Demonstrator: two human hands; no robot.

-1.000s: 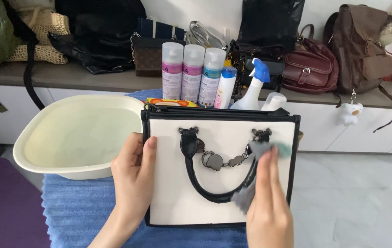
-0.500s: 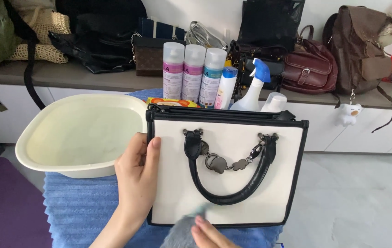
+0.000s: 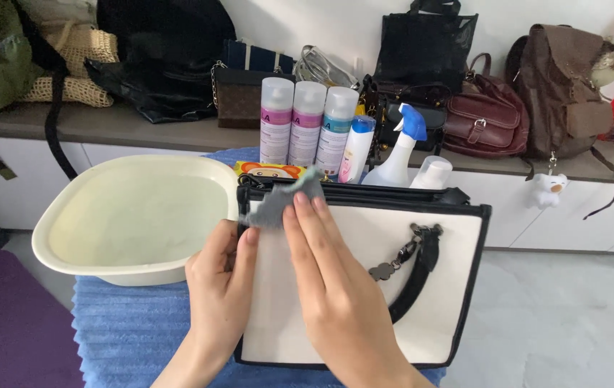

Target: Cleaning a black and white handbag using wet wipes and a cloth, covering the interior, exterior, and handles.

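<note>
Two hands on white tote bag (image 3: pixel 422 237), right hand (image 3: pixel 336 287) fingers pressing grey cloth (image 3: pixel 278 205), left hand (image 3: pixel 221 287) fingers together, handle half-hidden.

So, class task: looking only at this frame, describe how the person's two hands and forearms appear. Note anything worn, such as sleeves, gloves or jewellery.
Both hands are bare: no gloves. The left hand and right hand show no rings, and no watch or bracelet is visible on either wrist. No sleeve shows on the parts of the forearms in view, which run off the bottom edge. The fingernails are short and appear unpainted.
</note>
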